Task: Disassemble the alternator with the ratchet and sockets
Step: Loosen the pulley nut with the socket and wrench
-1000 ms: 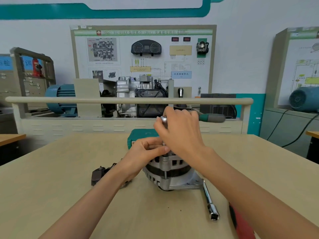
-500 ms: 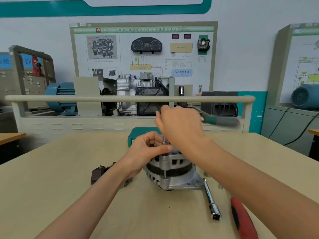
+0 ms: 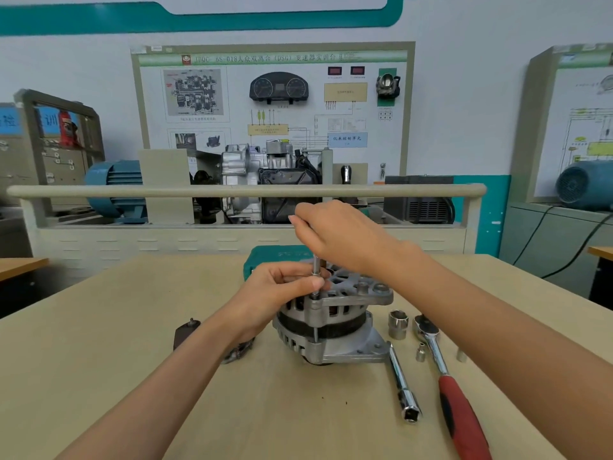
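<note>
On the beige table (image 3: 99, 376), left hand (image 3: 282, 290) pinches extension (image 3: 315, 277); right hand (image 3: 341, 234) grips ratchet.

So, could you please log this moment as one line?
right hand: grips tool | left hand: pinches thin steel shaft | grey metal alternator: upright on table

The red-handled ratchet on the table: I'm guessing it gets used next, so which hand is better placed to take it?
Probably the right hand: the red-handled ratchet lies on its side of the silver alternator. The left hand pinches the thin steel extension on the alternator's bolt, across the housing from the ratchet.
</note>
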Demonstrator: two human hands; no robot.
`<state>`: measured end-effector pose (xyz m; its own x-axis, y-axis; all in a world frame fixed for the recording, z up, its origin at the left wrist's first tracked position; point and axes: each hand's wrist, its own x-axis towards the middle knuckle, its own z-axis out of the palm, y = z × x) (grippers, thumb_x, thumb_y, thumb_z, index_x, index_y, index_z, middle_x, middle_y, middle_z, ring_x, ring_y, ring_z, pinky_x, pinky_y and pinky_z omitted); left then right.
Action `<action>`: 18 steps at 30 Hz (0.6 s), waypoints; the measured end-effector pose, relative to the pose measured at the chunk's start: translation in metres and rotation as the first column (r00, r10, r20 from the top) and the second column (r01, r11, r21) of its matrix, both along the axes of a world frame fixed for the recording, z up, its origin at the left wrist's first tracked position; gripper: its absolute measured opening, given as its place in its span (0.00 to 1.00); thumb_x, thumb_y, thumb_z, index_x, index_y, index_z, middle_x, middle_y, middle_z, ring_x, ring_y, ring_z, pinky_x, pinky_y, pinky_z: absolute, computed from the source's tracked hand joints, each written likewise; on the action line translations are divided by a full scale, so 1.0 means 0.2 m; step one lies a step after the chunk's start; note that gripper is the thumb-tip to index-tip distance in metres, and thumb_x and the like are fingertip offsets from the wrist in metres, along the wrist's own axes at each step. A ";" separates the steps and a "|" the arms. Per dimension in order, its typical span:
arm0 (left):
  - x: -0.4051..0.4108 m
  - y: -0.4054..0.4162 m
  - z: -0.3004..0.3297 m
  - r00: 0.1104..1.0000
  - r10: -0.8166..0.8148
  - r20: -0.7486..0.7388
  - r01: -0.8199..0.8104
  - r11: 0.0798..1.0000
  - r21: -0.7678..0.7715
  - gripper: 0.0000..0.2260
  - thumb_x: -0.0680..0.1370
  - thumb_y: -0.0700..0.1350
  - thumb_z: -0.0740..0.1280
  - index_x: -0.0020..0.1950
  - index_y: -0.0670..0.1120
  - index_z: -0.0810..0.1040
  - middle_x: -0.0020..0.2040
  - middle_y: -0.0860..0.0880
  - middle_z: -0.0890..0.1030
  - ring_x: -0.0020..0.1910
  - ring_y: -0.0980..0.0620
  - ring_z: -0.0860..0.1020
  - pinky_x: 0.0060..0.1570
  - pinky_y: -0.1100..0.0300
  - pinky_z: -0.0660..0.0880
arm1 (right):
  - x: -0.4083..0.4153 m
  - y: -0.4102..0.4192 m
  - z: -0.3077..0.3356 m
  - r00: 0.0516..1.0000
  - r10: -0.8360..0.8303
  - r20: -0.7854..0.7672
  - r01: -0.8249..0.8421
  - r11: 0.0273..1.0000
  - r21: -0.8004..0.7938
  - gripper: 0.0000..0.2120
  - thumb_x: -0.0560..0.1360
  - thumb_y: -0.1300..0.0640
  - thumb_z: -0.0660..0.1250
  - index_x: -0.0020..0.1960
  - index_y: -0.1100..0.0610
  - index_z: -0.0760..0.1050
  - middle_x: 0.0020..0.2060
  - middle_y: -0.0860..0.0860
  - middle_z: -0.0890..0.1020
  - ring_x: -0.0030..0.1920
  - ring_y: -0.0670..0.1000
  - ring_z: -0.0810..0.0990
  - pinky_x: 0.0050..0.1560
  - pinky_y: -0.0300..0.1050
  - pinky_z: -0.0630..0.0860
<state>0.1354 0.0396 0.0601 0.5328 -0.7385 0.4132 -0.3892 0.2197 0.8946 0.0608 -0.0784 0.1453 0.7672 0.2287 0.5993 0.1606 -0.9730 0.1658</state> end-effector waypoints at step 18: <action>0.03 -0.01 0.00 0.999 0.052 0.009 -0.052 0.999 -0.007 0.11 0.61 0.52 0.77 0.40 0.50 0.83 0.39 0.50 0.84 0.40 0.55 0.81 0.43 0.64 0.77 | 0.02 0.03 -0.02 0.988 -0.136 0.078 0.140 0.989 -0.042 0.16 0.80 0.54 0.53 0.35 0.57 0.63 0.27 0.48 0.64 0.29 0.53 0.69 0.30 0.44 0.63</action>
